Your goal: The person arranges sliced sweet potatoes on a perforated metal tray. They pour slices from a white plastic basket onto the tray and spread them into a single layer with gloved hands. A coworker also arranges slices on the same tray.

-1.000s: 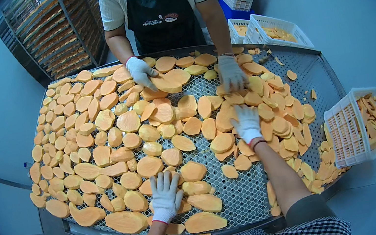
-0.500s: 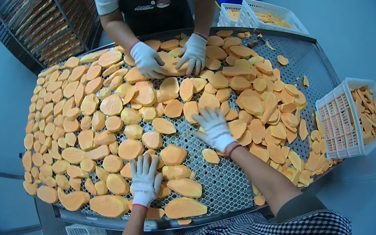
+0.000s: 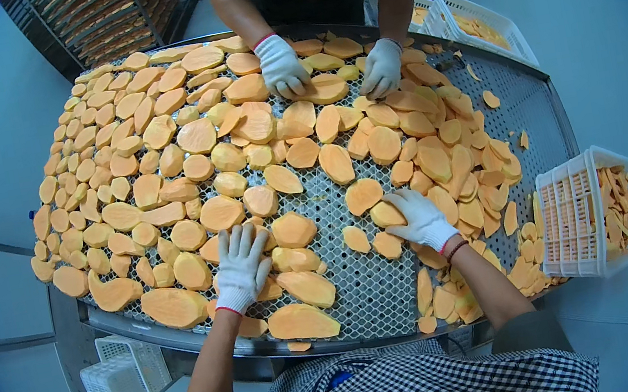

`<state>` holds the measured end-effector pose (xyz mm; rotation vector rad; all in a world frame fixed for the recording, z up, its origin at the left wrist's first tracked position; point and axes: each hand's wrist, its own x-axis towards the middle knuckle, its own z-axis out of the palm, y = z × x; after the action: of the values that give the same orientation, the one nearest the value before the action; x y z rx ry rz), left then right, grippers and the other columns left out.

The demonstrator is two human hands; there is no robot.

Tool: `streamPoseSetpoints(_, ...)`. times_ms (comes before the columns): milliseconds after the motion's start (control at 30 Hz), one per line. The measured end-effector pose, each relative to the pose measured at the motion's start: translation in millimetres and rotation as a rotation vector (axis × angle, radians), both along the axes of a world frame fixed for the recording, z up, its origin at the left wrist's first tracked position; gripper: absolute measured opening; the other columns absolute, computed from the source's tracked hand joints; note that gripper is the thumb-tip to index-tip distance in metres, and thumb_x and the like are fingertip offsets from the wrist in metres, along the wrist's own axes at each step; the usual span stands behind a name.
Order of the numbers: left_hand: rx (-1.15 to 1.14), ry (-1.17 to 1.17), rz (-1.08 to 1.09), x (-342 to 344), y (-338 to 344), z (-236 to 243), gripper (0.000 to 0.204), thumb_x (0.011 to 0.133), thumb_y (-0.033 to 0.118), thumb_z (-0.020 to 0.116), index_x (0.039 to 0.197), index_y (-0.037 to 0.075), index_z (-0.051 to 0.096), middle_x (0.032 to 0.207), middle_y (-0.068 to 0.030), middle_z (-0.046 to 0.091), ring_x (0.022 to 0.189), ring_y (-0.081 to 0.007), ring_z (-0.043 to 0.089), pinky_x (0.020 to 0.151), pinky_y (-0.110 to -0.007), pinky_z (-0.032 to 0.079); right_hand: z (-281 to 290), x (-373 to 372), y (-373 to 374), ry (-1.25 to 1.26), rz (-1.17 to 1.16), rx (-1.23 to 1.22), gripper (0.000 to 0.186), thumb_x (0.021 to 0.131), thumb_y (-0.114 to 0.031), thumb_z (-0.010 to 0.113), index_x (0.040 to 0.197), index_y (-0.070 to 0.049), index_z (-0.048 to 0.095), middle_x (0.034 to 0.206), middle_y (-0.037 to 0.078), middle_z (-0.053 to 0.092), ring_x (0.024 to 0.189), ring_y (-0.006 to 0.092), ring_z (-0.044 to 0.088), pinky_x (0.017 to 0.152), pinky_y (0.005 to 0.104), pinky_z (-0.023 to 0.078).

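Orange sweet potato slices (image 3: pixel 221 213) cover much of a mesh tray (image 3: pixel 369 303). My left hand (image 3: pixel 239 271), in a white knit glove, lies palm down on slices at the tray's near middle, its fingers spread. Across the bare strip of mesh, my gloved right hand (image 3: pixel 421 219) rests at the edge of the loose pile, fingers stretched over a slice (image 3: pixel 386 215). Two more slices, one of them oval (image 3: pixel 355 240), lie beside its fingertips. What is under both palms is hidden.
Opposite, a co-worker's gloved hands (image 3: pixel 282 67) handle slices at the far edge. A heaped pile (image 3: pixel 447 149) spreads over the right side. A white basket (image 3: pixel 571 219) of slices stands at the right edge, more baskets (image 3: pixel 485 26) behind. A loaded rack (image 3: pixel 106 19) stands far left.
My right hand has moved nearer and to the right, and slices around it lie differently. My left hand stays on nearly the same slices. The co-worker's hands are farther apart.
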<state>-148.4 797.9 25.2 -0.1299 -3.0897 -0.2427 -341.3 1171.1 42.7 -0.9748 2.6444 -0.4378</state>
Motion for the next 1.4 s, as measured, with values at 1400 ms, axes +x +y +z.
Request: streamPoseSetpoints(1400, 0.166, 0.097, -0.169, -98.0, -26.9, -11.1, 0.065, 0.087, 0.029, 0.069, 0.142, 0.003, 0.045, 0.145, -0.0215, 0.044, 0.138, -0.0411, 0.040, 0.117, -0.053, 0.029, -36.7, -34.7, -226.1, 0.150, 0.020, 0.013, 0.044, 0.086, -0.021, 0.070, 0.128, -0.016, 0.056, 0.144, 0.012, 0.050, 0.102, 0.0350, 0.067, 0.085, 0.0452, 0.056)
